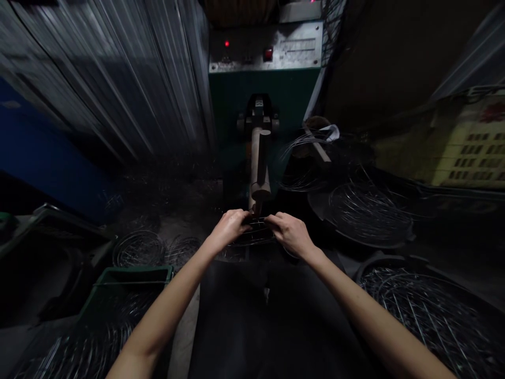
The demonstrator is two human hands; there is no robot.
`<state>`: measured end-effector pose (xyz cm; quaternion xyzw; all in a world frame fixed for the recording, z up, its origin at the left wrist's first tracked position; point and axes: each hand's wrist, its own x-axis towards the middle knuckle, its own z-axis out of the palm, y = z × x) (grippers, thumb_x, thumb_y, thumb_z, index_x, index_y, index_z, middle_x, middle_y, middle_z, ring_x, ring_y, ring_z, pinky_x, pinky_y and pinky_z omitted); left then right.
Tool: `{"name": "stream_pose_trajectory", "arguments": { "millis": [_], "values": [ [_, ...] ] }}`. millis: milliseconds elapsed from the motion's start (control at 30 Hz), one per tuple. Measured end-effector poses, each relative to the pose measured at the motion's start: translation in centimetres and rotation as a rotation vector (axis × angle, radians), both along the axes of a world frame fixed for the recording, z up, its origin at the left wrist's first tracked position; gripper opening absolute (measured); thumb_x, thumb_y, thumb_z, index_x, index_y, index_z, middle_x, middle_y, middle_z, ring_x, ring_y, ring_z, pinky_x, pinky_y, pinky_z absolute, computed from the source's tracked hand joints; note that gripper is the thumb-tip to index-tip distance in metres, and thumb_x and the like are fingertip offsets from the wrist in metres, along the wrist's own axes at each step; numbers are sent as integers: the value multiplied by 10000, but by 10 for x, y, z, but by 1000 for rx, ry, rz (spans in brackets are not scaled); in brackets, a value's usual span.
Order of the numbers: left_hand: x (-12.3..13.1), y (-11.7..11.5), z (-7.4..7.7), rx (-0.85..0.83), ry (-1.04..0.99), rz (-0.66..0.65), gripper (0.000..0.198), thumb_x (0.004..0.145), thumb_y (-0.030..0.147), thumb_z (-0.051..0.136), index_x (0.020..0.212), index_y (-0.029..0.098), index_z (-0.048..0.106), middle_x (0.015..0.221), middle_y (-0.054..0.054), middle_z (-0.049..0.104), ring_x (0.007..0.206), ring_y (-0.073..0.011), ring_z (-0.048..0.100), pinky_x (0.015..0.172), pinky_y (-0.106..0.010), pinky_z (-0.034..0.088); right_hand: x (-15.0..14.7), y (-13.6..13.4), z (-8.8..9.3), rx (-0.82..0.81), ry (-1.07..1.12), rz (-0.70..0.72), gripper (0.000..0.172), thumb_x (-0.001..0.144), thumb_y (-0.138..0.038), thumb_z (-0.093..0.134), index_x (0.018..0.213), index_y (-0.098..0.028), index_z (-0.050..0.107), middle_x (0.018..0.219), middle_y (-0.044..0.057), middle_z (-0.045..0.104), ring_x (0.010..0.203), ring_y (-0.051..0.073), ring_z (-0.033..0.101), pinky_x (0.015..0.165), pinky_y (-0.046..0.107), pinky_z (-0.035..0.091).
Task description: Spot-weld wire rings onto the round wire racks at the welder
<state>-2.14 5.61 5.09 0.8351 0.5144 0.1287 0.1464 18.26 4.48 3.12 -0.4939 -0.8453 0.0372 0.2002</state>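
Observation:
My left hand [229, 227] and my right hand [290, 234] meet low in the centre of the view, with their fingers closed on thin steel wire [256, 234]. The wire seems to form a bundle of hoops, though its exact shape is hard to make out in the dim light. Just beyond my hands stands the brown lever arm of a bench machine [258, 168], and its lower end comes down to the wire between them. Where the wire meets the machine's jaw, my fingers and the shadow hide the contact.
The machine's green cabinet [264, 100] has a steel control panel [266, 50] with red lights. Wire hoops lie in piles at right [366, 213], lower right [422, 316], and left [138, 250]. A green crate [130, 276] stands lower left, beside corrugated metal sheeting [106, 73].

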Motion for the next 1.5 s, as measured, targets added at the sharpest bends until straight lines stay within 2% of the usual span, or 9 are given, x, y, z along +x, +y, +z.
{"name": "stream_pose_trajectory", "arguments": {
  "millis": [500,767,867,1000,1133,1233,1333,1400,1500],
  "values": [
    [0,15,2,1,-14,22,210,763,220,615,961,161,650,871,-50,656,806,-169,604,712,-244,454,-5,12,0,27,-50,-45,246,913,-335,418,943,-254,649,775,22,594,699,133,536,554,237,291],
    [1,16,7,-29,-35,28,187,738,204,630,915,159,671,867,-56,684,805,-183,620,700,-249,457,-6,13,0,10,46,-52,234,897,-370,449,980,-237,622,800,24,578,678,137,530,542,233,317],
    [2,17,9,-27,-31,43,191,743,248,636,910,166,679,873,-59,688,821,-195,622,722,-264,457,8,12,-5,18,182,-71,231,880,-368,483,993,-205,601,906,46,573,697,134,534,600,228,380],
    [4,19,9,-22,-24,32,210,736,248,648,921,149,664,870,-65,679,821,-192,614,712,-266,451,43,13,-26,-16,299,-116,208,886,-301,466,985,-171,594,916,66,578,752,151,553,712,257,426],
    [-7,21,6,-36,-84,1,196,740,217,634,925,154,650,898,-53,678,844,-174,612,760,-271,452,58,15,-39,-112,337,-22,176,888,-254,450,912,-185,610,849,43,603,772,149,573,741,261,437],
    [-28,21,5,-93,-120,27,261,730,244,643,980,168,642,926,-41,671,826,-162,611,754,-267,466,47,14,-29,-75,323,17,183,897,-231,437,911,-194,616,807,26,601,723,128,565,689,227,423],
    [-39,16,7,-81,-180,62,446,722,341,654,1131,174,588,1050,-59,646,862,-170,607,765,-279,481,29,8,-16,14,185,-2,222,912,-222,408,955,-213,626,802,23,593,695,118,544,608,207,378],
    [-32,12,8,-24,-175,64,506,712,384,662,1163,174,572,1089,-71,637,937,-189,599,830,-296,469,18,3,-11,56,94,-24,244,916,-216,394,982,-225,628,809,27,595,695,120,537,573,211,350],
    [-10,10,8,-29,-52,51,410,707,328,675,1084,173,625,1007,-77,667,939,-210,608,827,-295,463,4,-2,-8,57,24,-31,244,916,-235,396,1006,-229,623,831,36,602,711,127,540,549,222,330]
  ]
}}
